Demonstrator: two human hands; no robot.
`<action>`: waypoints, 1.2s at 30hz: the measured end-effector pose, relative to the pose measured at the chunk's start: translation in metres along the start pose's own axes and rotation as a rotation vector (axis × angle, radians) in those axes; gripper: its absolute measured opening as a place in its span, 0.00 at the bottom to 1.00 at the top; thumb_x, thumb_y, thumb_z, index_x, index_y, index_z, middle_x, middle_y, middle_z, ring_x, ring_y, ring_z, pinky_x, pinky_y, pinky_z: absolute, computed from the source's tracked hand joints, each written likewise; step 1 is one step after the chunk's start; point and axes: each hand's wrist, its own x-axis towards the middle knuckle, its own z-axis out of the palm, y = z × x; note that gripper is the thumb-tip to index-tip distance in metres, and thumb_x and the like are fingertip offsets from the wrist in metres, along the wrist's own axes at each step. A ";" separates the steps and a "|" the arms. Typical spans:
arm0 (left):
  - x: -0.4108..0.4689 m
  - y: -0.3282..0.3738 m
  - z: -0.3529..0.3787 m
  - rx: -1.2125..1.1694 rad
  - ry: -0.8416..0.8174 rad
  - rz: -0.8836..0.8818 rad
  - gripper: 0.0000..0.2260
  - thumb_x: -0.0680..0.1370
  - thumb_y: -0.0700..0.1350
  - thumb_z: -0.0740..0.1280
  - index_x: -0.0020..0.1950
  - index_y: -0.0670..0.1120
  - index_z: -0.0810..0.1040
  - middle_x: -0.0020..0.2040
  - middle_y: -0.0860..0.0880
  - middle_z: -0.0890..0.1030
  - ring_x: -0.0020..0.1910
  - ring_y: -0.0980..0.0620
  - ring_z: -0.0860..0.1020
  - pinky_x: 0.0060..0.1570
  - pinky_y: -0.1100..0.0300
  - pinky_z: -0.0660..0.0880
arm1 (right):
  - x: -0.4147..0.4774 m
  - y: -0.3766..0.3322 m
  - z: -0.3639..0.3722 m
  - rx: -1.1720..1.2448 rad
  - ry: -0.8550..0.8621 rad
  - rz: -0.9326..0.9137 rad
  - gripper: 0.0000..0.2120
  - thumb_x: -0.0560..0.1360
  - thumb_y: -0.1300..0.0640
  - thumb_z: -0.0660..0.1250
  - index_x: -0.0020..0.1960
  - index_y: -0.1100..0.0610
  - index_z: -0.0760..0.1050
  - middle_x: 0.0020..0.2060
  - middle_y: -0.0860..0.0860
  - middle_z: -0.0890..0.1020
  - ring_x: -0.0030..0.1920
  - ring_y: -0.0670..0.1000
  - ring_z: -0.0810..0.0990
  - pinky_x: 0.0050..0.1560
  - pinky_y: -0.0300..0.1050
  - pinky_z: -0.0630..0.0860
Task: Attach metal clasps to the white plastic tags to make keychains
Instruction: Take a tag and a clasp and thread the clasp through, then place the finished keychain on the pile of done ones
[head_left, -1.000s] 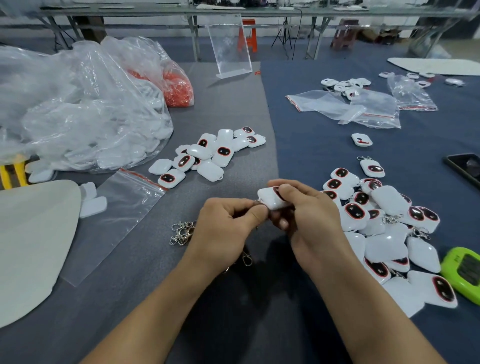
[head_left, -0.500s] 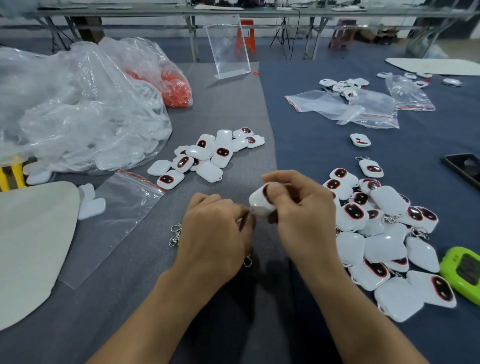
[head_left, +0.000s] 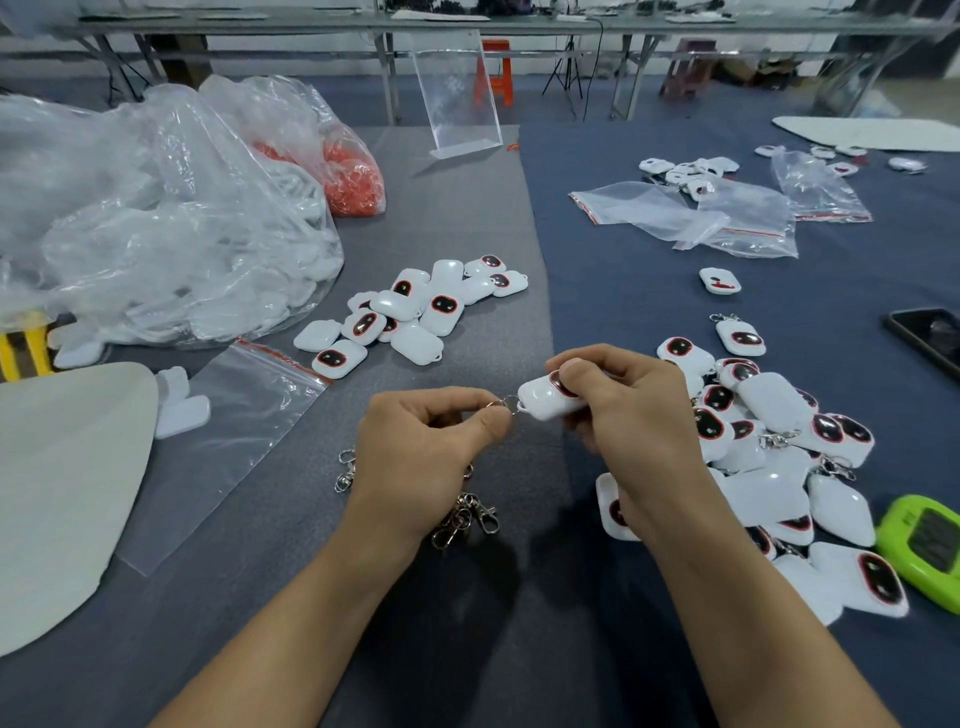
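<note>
Both forearms enter from the lower edge and converge above the grey worktop (head_left: 467, 208). The left hand (head_left: 426, 447) is curled, back upward, its thumb and index finger pinching the metal clasp (head_left: 506, 404) by the ring end; the rest of the clasp is hidden inside the fist. The right hand (head_left: 628, 415) grips the white plastic tag (head_left: 540, 405), thumb pressed on the dark red-rimmed face, the other fingers curled underneath. The tag is held clear of the worktop between the two hands, its loop end pointing left and meeting the clasp ring; whether the ring is threaded through cannot be told. A heap of loose clasps (head_left: 465, 514) lies on the worktop just beneath the left wrist. A group of bare tags (head_left: 415, 312) lies beyond the hands, and a pile of tags with clasps (head_left: 769, 447) lies beside the right hand. A flat zip bag (head_left: 223, 441) lies to the left, near a large crumpled plastic bag (head_left: 156, 234). A green device (head_left: 930, 551) sits at the right edge.
</note>
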 end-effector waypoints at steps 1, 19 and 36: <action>0.000 0.000 0.001 -0.011 0.005 -0.003 0.07 0.70 0.43 0.79 0.41 0.56 0.87 0.36 0.39 0.83 0.31 0.53 0.74 0.33 0.55 0.72 | 0.000 -0.002 -0.001 0.047 -0.012 0.044 0.12 0.77 0.64 0.68 0.39 0.55 0.85 0.28 0.51 0.82 0.24 0.45 0.75 0.23 0.34 0.67; 0.005 -0.007 -0.016 0.725 0.141 0.330 0.09 0.72 0.47 0.74 0.51 0.56 0.87 0.35 0.57 0.81 0.39 0.54 0.76 0.55 0.51 0.72 | 0.007 -0.006 -0.037 -0.851 0.057 -0.274 0.09 0.67 0.51 0.64 0.31 0.48 0.80 0.24 0.43 0.78 0.31 0.45 0.77 0.29 0.39 0.67; 0.019 -0.013 -0.041 0.764 -0.029 0.165 0.09 0.75 0.46 0.70 0.51 0.57 0.86 0.49 0.59 0.83 0.49 0.53 0.81 0.52 0.53 0.77 | 0.015 0.023 0.072 -0.751 -0.322 -0.411 0.31 0.74 0.68 0.61 0.75 0.48 0.71 0.66 0.50 0.75 0.68 0.53 0.72 0.65 0.45 0.68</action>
